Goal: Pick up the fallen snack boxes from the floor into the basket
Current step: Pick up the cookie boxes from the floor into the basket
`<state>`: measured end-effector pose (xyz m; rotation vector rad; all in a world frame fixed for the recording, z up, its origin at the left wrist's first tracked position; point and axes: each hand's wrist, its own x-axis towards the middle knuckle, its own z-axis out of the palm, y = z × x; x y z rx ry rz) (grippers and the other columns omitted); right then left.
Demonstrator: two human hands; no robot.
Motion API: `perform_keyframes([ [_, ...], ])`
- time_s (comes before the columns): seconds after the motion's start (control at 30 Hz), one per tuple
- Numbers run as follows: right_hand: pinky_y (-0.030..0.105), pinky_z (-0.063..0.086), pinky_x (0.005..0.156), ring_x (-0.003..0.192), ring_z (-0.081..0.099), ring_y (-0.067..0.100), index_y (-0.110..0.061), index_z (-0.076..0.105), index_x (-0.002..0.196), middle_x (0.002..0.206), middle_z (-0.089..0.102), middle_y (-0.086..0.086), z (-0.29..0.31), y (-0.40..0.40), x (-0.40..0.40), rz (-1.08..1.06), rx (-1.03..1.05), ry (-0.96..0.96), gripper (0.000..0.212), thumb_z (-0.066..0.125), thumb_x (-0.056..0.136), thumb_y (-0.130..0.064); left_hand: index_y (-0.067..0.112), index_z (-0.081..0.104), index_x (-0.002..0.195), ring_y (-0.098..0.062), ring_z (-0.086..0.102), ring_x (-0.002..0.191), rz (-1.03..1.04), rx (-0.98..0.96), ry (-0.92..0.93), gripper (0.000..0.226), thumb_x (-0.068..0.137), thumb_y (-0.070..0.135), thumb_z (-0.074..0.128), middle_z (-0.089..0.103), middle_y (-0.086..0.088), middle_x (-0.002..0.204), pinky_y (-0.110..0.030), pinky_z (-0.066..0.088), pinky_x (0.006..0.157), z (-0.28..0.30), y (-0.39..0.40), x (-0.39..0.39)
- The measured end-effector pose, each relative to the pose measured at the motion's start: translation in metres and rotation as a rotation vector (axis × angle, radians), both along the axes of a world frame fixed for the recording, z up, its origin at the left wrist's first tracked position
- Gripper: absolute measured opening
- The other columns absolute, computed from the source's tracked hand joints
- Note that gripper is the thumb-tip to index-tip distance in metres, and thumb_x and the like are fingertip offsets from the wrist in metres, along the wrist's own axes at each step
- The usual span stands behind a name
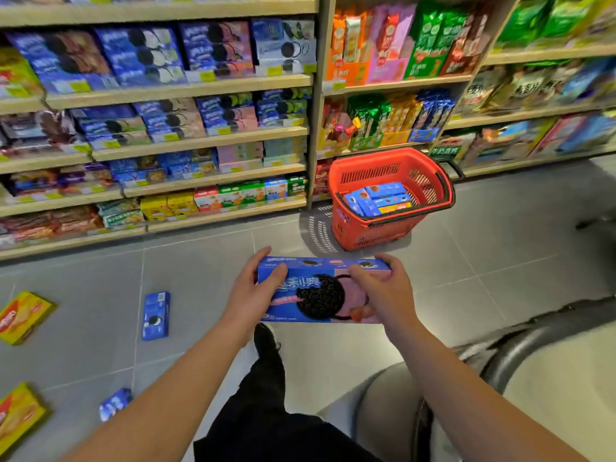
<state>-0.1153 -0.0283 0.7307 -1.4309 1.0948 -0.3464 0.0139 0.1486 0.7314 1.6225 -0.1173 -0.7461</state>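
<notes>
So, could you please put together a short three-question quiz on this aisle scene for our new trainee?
1. True or false: the red basket already holds boxes.
2. Which hands hold the blue and pink cookie box? A) left hand only B) right hand only C) both
3. Fill in: on the floor at the left lie two yellow boxes and ___ blue boxes.

Key:
1. True: blue boxes in the basket show over its rim.
2. C: the left hand grips the box's left end, the right hand its right end.
3. Two: the upper blue box and lower blue box, beside the upper yellow box and lower yellow box.
</notes>
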Motion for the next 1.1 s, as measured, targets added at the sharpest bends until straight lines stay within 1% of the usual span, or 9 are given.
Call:
perform_keyframes([
  [0.1, 0.052, 0.060, 0.064, 0.084, 0.072, 0.025, -0.041, 0.056, 0.105, 0.106, 0.066, 0.000, -0.002, -0.049, 0.038, -0.050, -0.022, -0.005, 0.056, 0.087, 0.058, -0.045, 0.044, 0.050, 0.125, -0.016, 0.072, 0.089, -0.052, 0.006, 0.039, 0.040, 0.089, 0.034, 0.064, 0.067, 0.003, 0.112, -0.046, 0.058, 0.081, -0.014, -0.052, 0.050],
  [0.2, 0.030, 0.058, 0.057, 0.073, 0.068, 0.000, -0.030, 0.057, 0.105, 0.101, 0.066, -0.004, -0.005, -0.089, 0.073, -0.078, -0.065, -0.029, 0.044, 0.085, 0.071, -0.029, 0.039, 0.048, 0.126, -0.011, 0.072, 0.084, -0.108, -0.017, 0.043, 0.039, 0.091, 0.029, 0.062, 0.066, 0.001, 0.114, -0.035, 0.060, 0.071, -0.020, -0.100, 0.093],
  [0.27, 0.033, 0.059, 0.071, 0.087, 0.066, 0.003, -0.034, 0.057, 0.104, 0.106, 0.066, -0.007, -0.007, -0.123, 0.100, -0.132, -0.104, 0.024, 0.045, 0.085, 0.070, -0.031, 0.032, 0.047, 0.129, -0.003, 0.071, 0.075, -0.148, -0.028, 0.077, 0.038, 0.093, 0.023, 0.059, 0.063, 0.001, 0.113, -0.020, 0.056, 0.057, -0.024, -0.142, 0.127],
  [0.33, 0.023, 0.055, 0.065, 0.090, 0.064, 0.005, -0.031, 0.056, 0.109, 0.108, 0.065, -0.007, -0.009, -0.151, 0.121, -0.156, -0.110, 0.049, 0.046, 0.084, 0.072, -0.029, 0.030, 0.046, 0.130, 0.000, 0.070, 0.071, -0.212, -0.008, 0.089, 0.040, 0.094, 0.022, 0.059, 0.061, 0.002, 0.114, -0.016, 0.053, 0.054, -0.024, -0.176, 0.157],
  [0.47, 0.022, 0.055, 0.059, 0.093, 0.065, 0.011, -0.027, 0.054, 0.117, 0.111, 0.063, -0.003, -0.012, -0.200, 0.154, -0.291, -0.070, 0.069, 0.053, 0.084, 0.073, -0.031, 0.038, 0.048, 0.129, -0.011, 0.068, 0.096, -0.389, 0.082, 0.052, 0.044, 0.089, 0.035, 0.065, 0.063, 0.003, 0.122, -0.034, 0.058, 0.080, -0.028, -0.252, 0.220],
  [0.57, 0.014, 0.050, 0.053, 0.091, 0.064, 0.010, -0.022, 0.053, 0.119, 0.110, 0.061, -0.002, -0.022, -0.224, 0.162, -0.387, -0.048, 0.088, 0.053, 0.083, 0.075, -0.026, 0.044, 0.055, 0.113, -0.013, 0.067, 0.098, -0.538, 0.149, -0.017, 0.030, 0.088, 0.031, 0.066, 0.066, 0.010, 0.111, -0.034, 0.055, 0.086, -0.033, -0.294, 0.244],
  [0.77, 0.025, 0.054, 0.078, 0.093, 0.065, 0.014, -0.020, 0.053, 0.124, 0.111, 0.065, 0.000, -0.062, -0.303, 0.193, -0.447, 0.021, 0.139, 0.059, 0.082, 0.074, -0.029, 0.032, 0.055, 0.109, 0.008, 0.062, 0.083, -0.829, 0.329, -0.293, 0.035, 0.080, 0.032, 0.074, 0.065, 0.018, 0.097, -0.019, 0.048, 0.078, -0.049, -0.406, 0.306],
  [0.93, 0.039, 0.057, 0.084, 0.093, 0.068, 0.015, -0.027, 0.054, 0.116, 0.105, 0.068, -0.006, -0.101, -0.380, 0.231, -0.465, 0.112, 0.114, 0.057, 0.081, 0.067, -0.038, 0.028, 0.053, 0.117, -0.004, 0.058, 0.091, -0.911, 0.459, -0.416, 0.038, 0.084, 0.029, 0.071, 0.061, 0.016, 0.099, 0.002, 0.035, 0.067, -0.062, -0.495, 0.342],
  [1.1, 0.045, 0.058, 0.082, 0.091, 0.070, 0.014, -0.034, 0.055, 0.116, 0.099, 0.069, -0.011, -0.130, -0.450, 0.261, -0.488, 0.217, 0.121, 0.065, 0.082, 0.059, -0.051, 0.029, 0.046, 0.135, -0.015, 0.060, 0.107, -0.924, 0.547, -0.375, 0.066, 0.076, 0.055, 0.065, 0.063, 0.008, 0.114, -0.028, 0.046, 0.088, -0.089, -0.568, 0.371],
])
